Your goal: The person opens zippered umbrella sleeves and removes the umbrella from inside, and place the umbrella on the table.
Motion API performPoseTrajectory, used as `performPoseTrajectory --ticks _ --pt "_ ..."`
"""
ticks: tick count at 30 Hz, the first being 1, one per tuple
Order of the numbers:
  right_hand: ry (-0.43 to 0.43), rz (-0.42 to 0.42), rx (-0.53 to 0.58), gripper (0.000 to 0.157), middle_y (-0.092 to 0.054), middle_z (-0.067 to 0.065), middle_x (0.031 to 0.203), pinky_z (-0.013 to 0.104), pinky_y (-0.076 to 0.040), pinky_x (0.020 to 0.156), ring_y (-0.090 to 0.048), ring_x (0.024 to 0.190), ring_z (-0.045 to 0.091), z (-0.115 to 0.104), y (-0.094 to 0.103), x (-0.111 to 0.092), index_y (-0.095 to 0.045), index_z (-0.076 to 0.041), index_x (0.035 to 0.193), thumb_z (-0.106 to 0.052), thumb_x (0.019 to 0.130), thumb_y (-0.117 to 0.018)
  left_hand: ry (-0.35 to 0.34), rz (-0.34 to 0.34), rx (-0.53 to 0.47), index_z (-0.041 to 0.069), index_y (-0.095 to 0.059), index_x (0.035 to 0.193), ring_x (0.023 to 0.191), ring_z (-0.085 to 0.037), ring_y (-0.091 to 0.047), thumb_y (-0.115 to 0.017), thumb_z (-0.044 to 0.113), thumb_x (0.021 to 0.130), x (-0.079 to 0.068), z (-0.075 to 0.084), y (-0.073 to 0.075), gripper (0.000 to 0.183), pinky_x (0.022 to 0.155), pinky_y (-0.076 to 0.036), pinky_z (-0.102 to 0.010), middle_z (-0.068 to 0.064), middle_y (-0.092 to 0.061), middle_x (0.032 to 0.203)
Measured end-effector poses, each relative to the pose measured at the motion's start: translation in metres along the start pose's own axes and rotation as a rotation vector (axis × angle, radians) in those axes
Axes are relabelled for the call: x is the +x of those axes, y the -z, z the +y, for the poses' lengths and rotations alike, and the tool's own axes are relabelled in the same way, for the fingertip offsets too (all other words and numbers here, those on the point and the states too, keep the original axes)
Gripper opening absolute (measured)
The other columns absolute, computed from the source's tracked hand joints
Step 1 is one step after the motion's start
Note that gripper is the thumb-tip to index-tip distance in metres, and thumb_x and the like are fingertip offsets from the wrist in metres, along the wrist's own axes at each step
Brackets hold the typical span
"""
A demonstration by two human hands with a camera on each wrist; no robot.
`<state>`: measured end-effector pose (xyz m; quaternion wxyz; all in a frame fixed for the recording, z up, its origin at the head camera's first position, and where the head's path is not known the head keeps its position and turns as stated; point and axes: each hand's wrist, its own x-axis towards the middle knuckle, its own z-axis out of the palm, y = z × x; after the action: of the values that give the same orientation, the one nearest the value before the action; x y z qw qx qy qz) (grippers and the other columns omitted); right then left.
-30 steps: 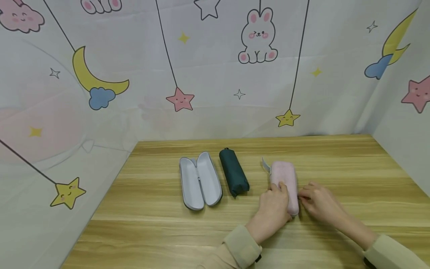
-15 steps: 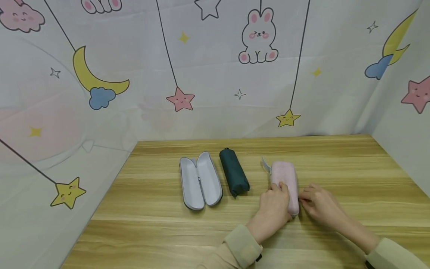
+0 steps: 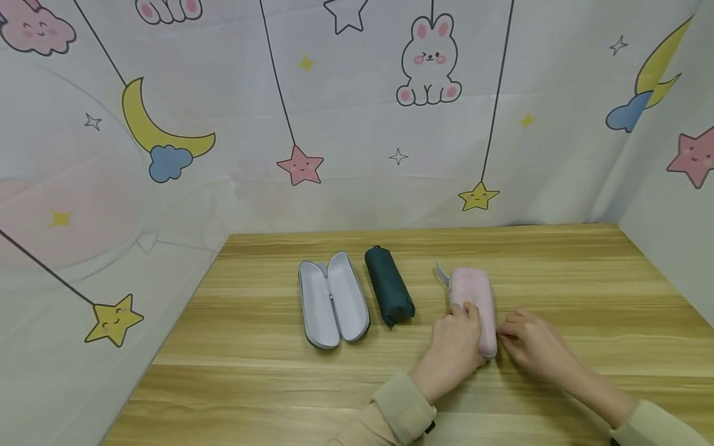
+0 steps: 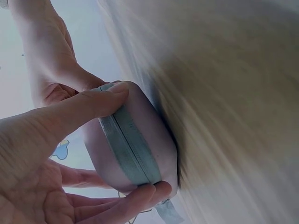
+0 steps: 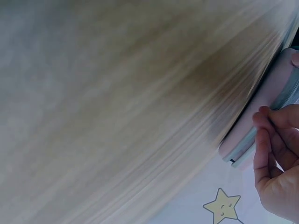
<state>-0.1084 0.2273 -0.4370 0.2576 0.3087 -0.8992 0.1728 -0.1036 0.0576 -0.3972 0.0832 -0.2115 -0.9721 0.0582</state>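
Observation:
A pale pink zip-up case (image 3: 473, 288) lies lengthwise on the table, right of centre, with a grey strap loop (image 3: 442, 274) at its far left corner. My left hand (image 3: 454, 341) grips its near left side; in the left wrist view the thumb and fingers span the grey-green zip band (image 4: 128, 144) at the near end. On the right side, my right hand (image 3: 538, 347) pinches thumb and fingertips together at the zip, where the pull is hidden by the fingers. Towards the case's far end in the right wrist view, the two zip edges (image 5: 240, 156) stand slightly apart.
An unfolded hard glasses case (image 3: 348, 297) with a light grey lining lies left of centre. Between it and the pink case is a folded dark green umbrella (image 3: 388, 286) in its sleeve. A patterned cloth (image 3: 357, 204) hangs behind the wood-grain table (image 3: 251, 396).
My right hand has slid slightly towards me along the case's right side. The left hand and the case have stayed put.

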Motion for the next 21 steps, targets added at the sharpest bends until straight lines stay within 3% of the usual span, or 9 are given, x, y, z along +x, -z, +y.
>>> performPoseTrajectory --ticks 10,21 --pt "0.015 0.027 0.006 0.024 -0.061 -0.011 0.067 0.022 -0.042 0.057 -0.048 0.067 0.004 -0.0030 0.0011 -0.0034 -0.070 -0.016 0.068 0.004 0.058 -0.078 0.007 0.029 0.033 0.010 -0.055 0.126 0.067 -0.006 -0.059 -0.082 0.054 0.063 0.0011 0.0022 0.0003 0.081 0.051 -0.046 -0.020 -0.002 -0.063 0.095" --pt "0.006 0.026 0.026 0.027 -0.061 -0.012 0.069 0.016 -0.042 0.057 -0.050 0.068 0.003 -0.0050 0.0035 -0.0093 -0.071 -0.017 0.070 0.004 0.056 -0.080 0.014 -0.001 0.056 0.010 -0.053 0.127 0.071 -0.007 -0.060 -0.081 0.058 0.063 0.0024 0.0059 0.0016 0.085 0.053 -0.047 -0.020 -0.005 -0.064 0.102"
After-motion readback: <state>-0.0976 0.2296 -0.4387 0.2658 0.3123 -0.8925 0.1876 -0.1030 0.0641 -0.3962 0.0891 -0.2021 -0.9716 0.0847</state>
